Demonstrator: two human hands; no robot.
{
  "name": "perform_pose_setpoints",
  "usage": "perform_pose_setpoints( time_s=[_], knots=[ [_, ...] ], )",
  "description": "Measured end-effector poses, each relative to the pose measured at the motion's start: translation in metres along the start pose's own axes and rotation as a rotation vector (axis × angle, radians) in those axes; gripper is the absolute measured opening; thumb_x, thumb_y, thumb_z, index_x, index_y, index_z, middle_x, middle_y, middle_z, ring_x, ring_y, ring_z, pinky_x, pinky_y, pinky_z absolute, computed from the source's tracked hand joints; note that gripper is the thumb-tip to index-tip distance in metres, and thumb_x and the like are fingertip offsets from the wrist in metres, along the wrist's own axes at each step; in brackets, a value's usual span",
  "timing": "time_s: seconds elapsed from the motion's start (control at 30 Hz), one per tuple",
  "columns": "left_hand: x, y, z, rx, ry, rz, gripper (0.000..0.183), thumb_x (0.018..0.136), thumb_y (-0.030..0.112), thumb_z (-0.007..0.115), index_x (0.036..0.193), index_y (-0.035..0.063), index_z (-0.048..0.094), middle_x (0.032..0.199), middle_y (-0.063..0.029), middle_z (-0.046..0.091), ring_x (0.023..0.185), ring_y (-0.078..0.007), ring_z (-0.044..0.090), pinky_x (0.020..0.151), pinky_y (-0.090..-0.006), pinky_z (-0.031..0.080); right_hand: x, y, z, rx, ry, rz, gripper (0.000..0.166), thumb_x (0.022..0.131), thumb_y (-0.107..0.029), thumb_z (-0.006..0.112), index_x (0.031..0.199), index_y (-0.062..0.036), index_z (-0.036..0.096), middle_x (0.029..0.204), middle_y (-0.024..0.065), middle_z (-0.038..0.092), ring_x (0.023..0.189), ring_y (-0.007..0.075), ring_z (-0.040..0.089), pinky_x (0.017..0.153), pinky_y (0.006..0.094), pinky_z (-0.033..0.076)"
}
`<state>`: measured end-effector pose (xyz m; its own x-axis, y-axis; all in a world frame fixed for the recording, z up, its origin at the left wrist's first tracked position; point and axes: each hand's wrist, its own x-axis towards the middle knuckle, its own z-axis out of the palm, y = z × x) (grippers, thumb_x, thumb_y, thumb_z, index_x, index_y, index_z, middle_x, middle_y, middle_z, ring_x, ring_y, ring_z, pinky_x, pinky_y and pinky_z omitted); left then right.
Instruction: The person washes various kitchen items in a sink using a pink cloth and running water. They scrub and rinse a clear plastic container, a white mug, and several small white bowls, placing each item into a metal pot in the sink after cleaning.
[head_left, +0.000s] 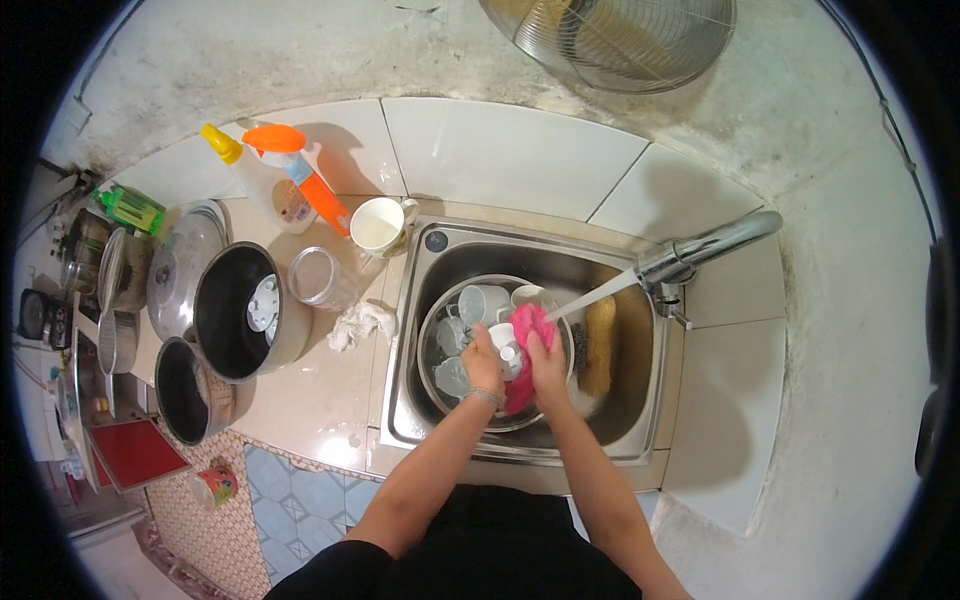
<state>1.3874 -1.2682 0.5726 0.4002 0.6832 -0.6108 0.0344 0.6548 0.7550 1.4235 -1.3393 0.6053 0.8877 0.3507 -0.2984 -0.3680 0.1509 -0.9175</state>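
My left hand grips a small white plastic part with a round stub in its middle. Against that part my right hand holds a wet pink cloth, whose lower end hangs between my hands. Both hands are over a round metal basin in the stainless-steel sink. Glass mugs and a pale cup stand in the basin, partly hidden by my hands. Water runs from the chrome faucet onto the cloth.
A yellow sponge-like scrubber leans in the sink's right side. On the left counter are a white mug, a clear plastic jar, a crumpled white cloth, spray bottle, a large pot and a smaller pot. A wire basket hangs above.
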Motion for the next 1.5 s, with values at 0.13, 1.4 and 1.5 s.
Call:
perform_pose_setpoints(
  time_s=[0.13,1.4,1.5],
  knots=[
    [-0.013,0.001,0.013,-0.196,0.109,-0.114,0.046,0.087,0.042,0.038,0.085,0.0006,0.056,0.074,-0.0032,0.056,0.062,-0.0125,0.051,0.052,-0.0263,0.041,-0.020,0.021,-0.004,-0.397,0.127,-0.228,0.043,0.078,-0.014,0.055,0.116,-0.0017,0.040,0.106,0.0107,0.048,0.098,0.0190,0.046,0.085,0.0298,0.036],
    [-0.023,-0.002,0.001,-0.013,-0.300,-0.078,0.019,0.089,0.015,0.037,0.103,0.0030,0.042,0.099,-0.0108,0.052,0.087,-0.0217,0.052,0.077,-0.0355,0.044,-0.051,0.002,0.003,-0.897,0.151,-0.463,0.028,0.078,-0.007,0.048,0.105,-0.0014,0.046,0.103,0.0188,0.044,0.098,0.0355,0.042,0.086,0.0375,0.033],
    [-0.007,-0.016,-0.014,-0.192,-0.462,-0.213,0.020,0.090,0.015,0.036,0.105,0.0027,0.041,0.099,-0.0110,0.051,0.087,-0.0219,0.052,0.077,-0.0351,0.044,-0.051,-0.005,0.005,-0.966,0.035,-0.573,0.029,0.072,-0.002,0.052,0.101,-0.0064,0.050,0.101,0.0166,0.044,0.094,0.0351,0.045,0.080,0.0385,0.038]
  ],
)
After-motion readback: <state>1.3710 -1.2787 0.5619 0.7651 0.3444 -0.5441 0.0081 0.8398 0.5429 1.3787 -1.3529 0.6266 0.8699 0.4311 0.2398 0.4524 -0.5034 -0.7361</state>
